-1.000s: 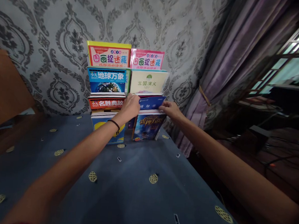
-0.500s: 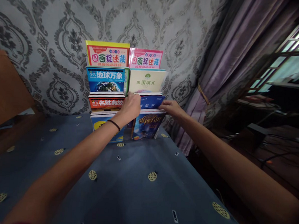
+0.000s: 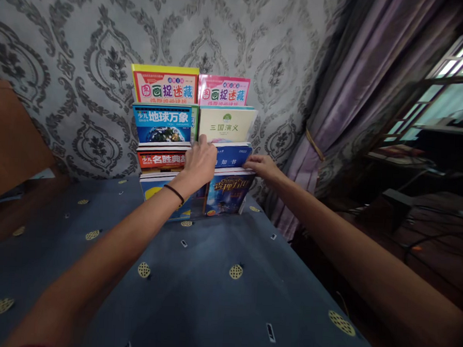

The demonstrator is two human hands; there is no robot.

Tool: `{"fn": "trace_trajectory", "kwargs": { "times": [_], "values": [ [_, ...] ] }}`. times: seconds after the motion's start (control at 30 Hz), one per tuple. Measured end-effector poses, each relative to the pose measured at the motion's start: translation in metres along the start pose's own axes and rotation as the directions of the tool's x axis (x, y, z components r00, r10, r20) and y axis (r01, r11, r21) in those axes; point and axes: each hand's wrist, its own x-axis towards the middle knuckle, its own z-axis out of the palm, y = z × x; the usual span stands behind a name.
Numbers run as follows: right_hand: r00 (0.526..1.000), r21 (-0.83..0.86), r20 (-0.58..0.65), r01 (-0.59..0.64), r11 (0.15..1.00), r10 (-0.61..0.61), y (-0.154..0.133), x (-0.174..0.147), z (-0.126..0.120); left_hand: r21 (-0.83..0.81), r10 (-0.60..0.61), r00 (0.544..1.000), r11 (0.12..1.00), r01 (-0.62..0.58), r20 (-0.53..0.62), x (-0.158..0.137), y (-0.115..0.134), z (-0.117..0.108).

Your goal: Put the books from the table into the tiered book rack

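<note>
A blue booklet [image 3: 232, 157] marked 2022 stands in the right column of a stepped book display, behind a dark blue book [image 3: 228, 194]. My left hand [image 3: 201, 161] closes at the booklet's left edge, a dark band round its wrist; its fingertips are partly hidden. At the opposite edge, my right hand [image 3: 262, 166] pinches the booklet between thumb and fingers. Behind it rises a cream book [image 3: 227, 124]. Left of my left hand are a red book [image 3: 160, 160], a blue book with a globe [image 3: 162, 126] and, in front, a blue and yellow book [image 3: 153, 190].
Two picture books, one red and yellow [image 3: 164, 87] and one pink [image 3: 224, 90], form the back row by the patterned wall [image 3: 106, 42]. A blue cloth [image 3: 194, 296] covers the table. A brown box [image 3: 11, 141] stands left; a tied purple curtain [image 3: 327, 116] hangs right.
The blue booklet now stands a little more upright, with its cover showing more and its top page edges less. My left index finger has risen slightly; my right hand has barely moved.
</note>
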Motion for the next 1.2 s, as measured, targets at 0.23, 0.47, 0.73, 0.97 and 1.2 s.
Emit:
{"fn": "trace_trajectory", "kwargs": {
  "times": [0.23, 0.47, 0.73, 0.97, 1.2],
  "values": [
    [0.999, -0.065, 0.030, 0.027, 0.998, -0.025, -0.007, -0.002, -0.003, 0.055, 0.023, 1.000, 0.998, -0.022, -0.014, 0.002, -0.001, 0.000],
    [0.995, -0.119, 0.024, 0.098, 0.988, -0.095, -0.004, -0.001, -0.001, 0.096, 0.039, 0.999, 0.995, -0.036, -0.024, 0.003, -0.002, 0.003],
    [0.986, -0.108, 0.062, 0.158, 0.981, -0.152, -0.007, -0.003, -0.003, 0.066, 0.036, 0.999, 0.997, -0.036, -0.013, 0.005, -0.003, 0.000],
    [0.938, -0.003, 0.339, -0.078, 0.997, 0.074, -0.003, -0.002, -0.005, 0.137, 0.054, 0.998, 0.989, -0.051, -0.012, 0.003, -0.003, -0.006],
    [0.887, 0.117, 0.460, -0.115, 0.986, 0.049, 0.004, 0.001, -0.011, 0.178, 0.057, 0.998, 0.982, -0.057, 0.005, 0.003, -0.002, -0.007]
  ]
}}
